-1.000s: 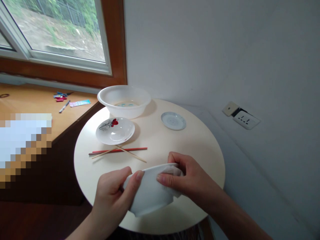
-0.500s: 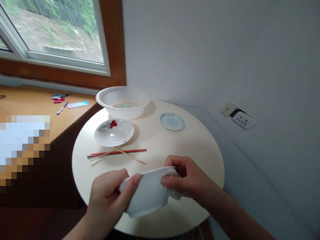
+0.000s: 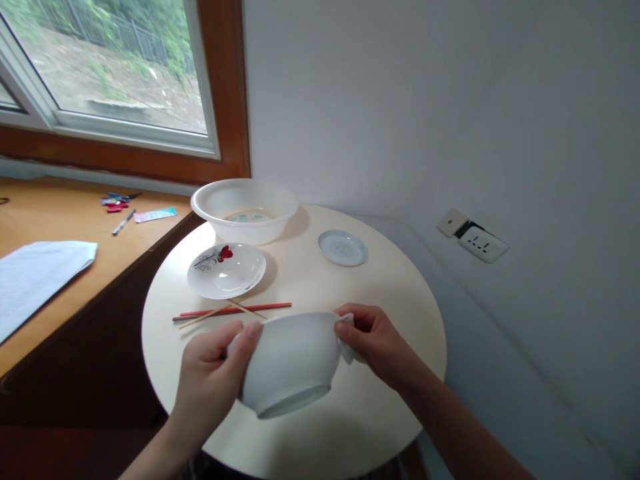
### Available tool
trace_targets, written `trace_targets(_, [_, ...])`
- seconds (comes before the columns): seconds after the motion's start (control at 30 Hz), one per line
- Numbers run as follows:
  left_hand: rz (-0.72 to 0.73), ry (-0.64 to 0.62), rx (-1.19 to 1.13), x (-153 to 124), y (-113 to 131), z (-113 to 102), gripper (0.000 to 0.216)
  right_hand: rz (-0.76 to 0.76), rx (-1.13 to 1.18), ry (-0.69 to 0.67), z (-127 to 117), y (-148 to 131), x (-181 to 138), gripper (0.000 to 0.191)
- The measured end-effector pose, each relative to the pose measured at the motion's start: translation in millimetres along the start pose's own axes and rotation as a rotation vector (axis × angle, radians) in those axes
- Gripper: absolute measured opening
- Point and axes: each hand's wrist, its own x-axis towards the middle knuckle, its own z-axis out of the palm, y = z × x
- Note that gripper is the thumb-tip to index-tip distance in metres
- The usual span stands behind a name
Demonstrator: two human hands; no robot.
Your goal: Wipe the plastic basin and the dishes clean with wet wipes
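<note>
A white bowl point(image 3: 293, 360) is held up over the near part of the round table, tilted so that its outer side and foot ring face me. My left hand point(image 3: 213, 367) grips its left rim, thumb on the outside. At the right rim, my right hand point(image 3: 373, 340) pinches a thin white cloth or tissue point(image 3: 350, 347) against the bowl. The inside of the bowl is hidden from me. Beyond it lie red and pale wooden chopsticks point(image 3: 235, 310), some of them crossed, partly covered by the bowl.
On the round table point(image 3: 400, 300) stand a flower-patterned dish point(image 3: 227, 273), a small pale plate point(image 3: 343, 248) and a translucent white basin point(image 3: 245, 230) with a little liquid. A wooden desk point(image 3: 110, 257) at left holds papers point(image 3: 40, 273) and a pen point(image 3: 123, 222). A wall socket point(image 3: 483, 243) is at right.
The bowl has been raised slightly and turned, so its foot ring shows more. My right hand with the cloth has shifted a little along the right rim; less cloth shows.
</note>
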Motion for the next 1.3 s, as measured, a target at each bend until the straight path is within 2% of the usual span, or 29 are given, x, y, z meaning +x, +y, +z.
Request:
trace_targets(0.13, [-0.208,0.141,-0.233,11,-11,5,0.044,-0.056,0.249,0.303,0,25,12,0.028])
trace_targets(0.27, [-0.342,0.148,-0.452,22,-14,14,0.044,-0.019,0.424,0.582,-1,32,16,0.031])
trace_targets(0.33, [-0.39,0.142,-0.527,26,-14,17,0.042,0.003,0.419,0.67,-4,30,14,0.033])
trace_targets(0.4, [-0.413,0.144,-0.583,29,-14,18,0.041,-0.006,0.393,0.691,-6,25,11,0.032])
trace_targets(0.5, [-0.413,0.18,-0.647,31,-11,21,0.041,-0.05,0.367,0.626,-4,18,6,0.025])
trace_targets(0.6, [-0.423,0.222,-0.698,32,-7,25,0.043,-0.127,0.235,0.527,3,12,6,0.028])
trace_targets(0.73, [-0.396,0.19,-0.718,30,-2,28,0.04,-0.313,0.015,0.502,8,4,15,0.026])
trace_targets(0.8, [-0.372,0.184,-0.684,28,-2,28,0.039,-0.357,-0.033,0.461,6,-4,21,0.025])
trace_targets(0.97, [-0.353,0.176,-0.601,24,-6,24,0.04,-0.317,-0.23,0.165,1,-32,23,0.025])
trace_targets(1.07, [-0.341,0.165,-0.583,23,-6,23,0.041,-0.316,-0.363,0.056,3,-46,18,0.02])
trace_targets(1.2, [-0.294,0.15,-0.559,23,-5,22,0.04,-0.327,-0.519,0.024,6,-56,12,0.021])
trace_targets(1.3, [-0.268,0.144,-0.548,22,-4,20,0.043,-0.376,-0.553,0.104,4,-59,11,0.024])
